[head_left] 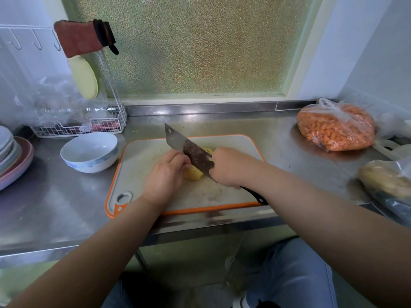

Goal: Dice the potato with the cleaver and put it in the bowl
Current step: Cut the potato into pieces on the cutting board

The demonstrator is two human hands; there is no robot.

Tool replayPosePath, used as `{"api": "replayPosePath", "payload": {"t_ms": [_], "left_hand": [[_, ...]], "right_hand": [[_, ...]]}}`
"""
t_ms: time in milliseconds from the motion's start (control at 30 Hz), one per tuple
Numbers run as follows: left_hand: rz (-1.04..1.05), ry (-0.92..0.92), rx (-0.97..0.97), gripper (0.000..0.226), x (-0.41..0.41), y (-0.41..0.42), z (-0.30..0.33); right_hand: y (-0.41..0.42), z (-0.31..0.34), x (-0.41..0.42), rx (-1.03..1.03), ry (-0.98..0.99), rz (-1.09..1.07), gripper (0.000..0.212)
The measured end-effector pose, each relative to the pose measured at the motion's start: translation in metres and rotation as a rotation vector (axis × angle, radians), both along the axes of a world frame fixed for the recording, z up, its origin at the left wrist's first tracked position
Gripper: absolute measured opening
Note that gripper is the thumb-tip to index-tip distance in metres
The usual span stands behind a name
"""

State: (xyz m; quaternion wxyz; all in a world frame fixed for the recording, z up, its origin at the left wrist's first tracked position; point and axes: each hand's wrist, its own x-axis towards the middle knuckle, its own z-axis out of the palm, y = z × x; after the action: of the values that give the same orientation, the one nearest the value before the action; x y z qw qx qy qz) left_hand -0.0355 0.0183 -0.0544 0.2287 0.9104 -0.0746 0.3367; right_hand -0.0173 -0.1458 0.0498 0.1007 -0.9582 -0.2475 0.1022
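A yellow peeled potato (194, 173) lies on the white cutting board with an orange rim (142, 152). My left hand (165, 174) curls over the potato's left side and holds it down. My right hand (229, 166) grips the black handle of the cleaver (189, 148). The blade stands on edge against the potato, its tip pointing away to the upper left. More yellow potato shows just behind the blade. A white bowl (89, 152) with a blue pattern stands empty to the left of the board.
Stacked plates (12, 156) sit at the far left and a wire rack (82, 127) stands behind the bowl. A bag of orange diced carrot (335, 127) lies at the back right, and a bagged potato (384, 178) at the right edge. The steel counter's front edge (200, 227) runs just below the board.
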Motion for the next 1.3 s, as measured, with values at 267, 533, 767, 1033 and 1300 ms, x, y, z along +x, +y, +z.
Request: {"api": "replayPosePath", "payload": {"t_ms": [267,533,767,1033,1300], "left_hand": [[-0.015,0.028,-0.003,0.008,0.0,0.001,0.001],[-0.024,0.012,-0.002,0.007,0.002,0.003,-0.002],[-0.02,-0.009,-0.008,0.017,0.002,0.004,-0.003],[-0.02,0.019,-0.002,0.009,0.003,0.004,-0.004],[-0.013,0.053,0.002,0.009,0.002,0.003,-0.003]], "right_hand": [[0.004,0.0,0.005,-0.065,0.07,0.003,0.016],[0.019,-0.007,0.007,-0.122,0.051,0.029,0.021],[0.015,-0.005,0.007,-0.094,0.049,0.023,0.026],[0.014,-0.016,0.01,-0.079,0.031,0.028,0.027],[0.03,-0.019,0.008,-0.222,0.032,0.055,0.027]]}}
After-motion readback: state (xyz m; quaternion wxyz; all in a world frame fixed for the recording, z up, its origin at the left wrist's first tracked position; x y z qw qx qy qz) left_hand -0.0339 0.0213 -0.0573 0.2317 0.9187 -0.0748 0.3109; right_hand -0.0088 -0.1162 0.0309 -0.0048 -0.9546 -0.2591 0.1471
